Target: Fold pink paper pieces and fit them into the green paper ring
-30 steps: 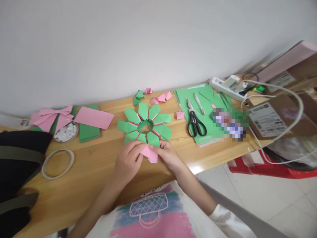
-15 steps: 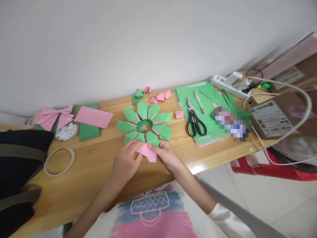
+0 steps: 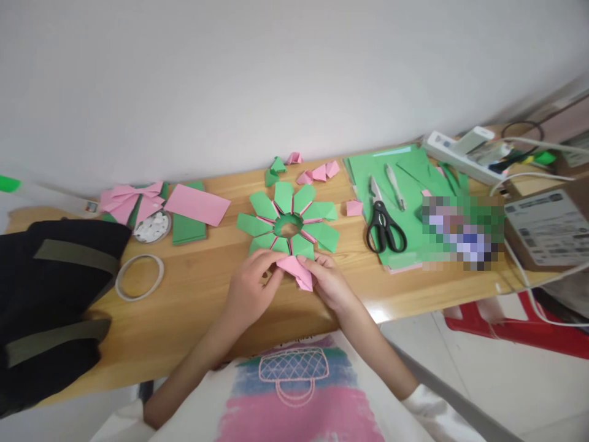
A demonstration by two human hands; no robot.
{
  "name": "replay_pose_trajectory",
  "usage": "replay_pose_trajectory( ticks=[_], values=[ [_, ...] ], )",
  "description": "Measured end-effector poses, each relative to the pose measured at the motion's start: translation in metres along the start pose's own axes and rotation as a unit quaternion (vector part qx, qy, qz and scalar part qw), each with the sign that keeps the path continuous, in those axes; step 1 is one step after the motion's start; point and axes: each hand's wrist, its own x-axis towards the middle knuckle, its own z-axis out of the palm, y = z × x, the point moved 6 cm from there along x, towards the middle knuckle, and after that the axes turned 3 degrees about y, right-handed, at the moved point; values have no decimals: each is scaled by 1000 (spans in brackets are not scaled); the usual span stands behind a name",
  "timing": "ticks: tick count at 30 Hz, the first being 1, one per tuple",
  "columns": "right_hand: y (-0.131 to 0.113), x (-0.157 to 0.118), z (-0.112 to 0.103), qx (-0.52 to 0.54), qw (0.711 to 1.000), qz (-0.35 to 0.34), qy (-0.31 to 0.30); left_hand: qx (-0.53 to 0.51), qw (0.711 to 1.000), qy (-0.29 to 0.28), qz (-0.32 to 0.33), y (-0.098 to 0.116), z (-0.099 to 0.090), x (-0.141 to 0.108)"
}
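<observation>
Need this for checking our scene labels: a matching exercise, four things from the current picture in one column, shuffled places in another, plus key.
Things
1. scissors
2. white ring
3. folded pink paper
4. power strip

Places
A. on the wooden table, beside the black bag
B. close to the wall, toward the right of the picture
C. lying mostly on the green sheets
D. held between the left hand and the right hand

Pairs: 1-C, 2-A, 3-D, 4-B
</observation>
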Motion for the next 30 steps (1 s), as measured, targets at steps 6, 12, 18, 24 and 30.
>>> replay_pose_trajectory(
  ticks=[6,12,18,24,30],
  values=[
    [-6,-3,2,-4,1000,-10,9,-21,999,-25,18,8,-1,16],
    [-5,-2,2,-2,1000,-19,12,-28,996,-57,57,15,4,30],
    [-4,-2,1,2,1000,0,-9,-43,995,-88,35,13,9,37],
    [-5,-1,1,24,999,13,-36,-54,993,-105,17,17,11,46],
    [-6,2,-2,59,996,20,-59,-64,991,-117,27,23,14,54]
  ],
)
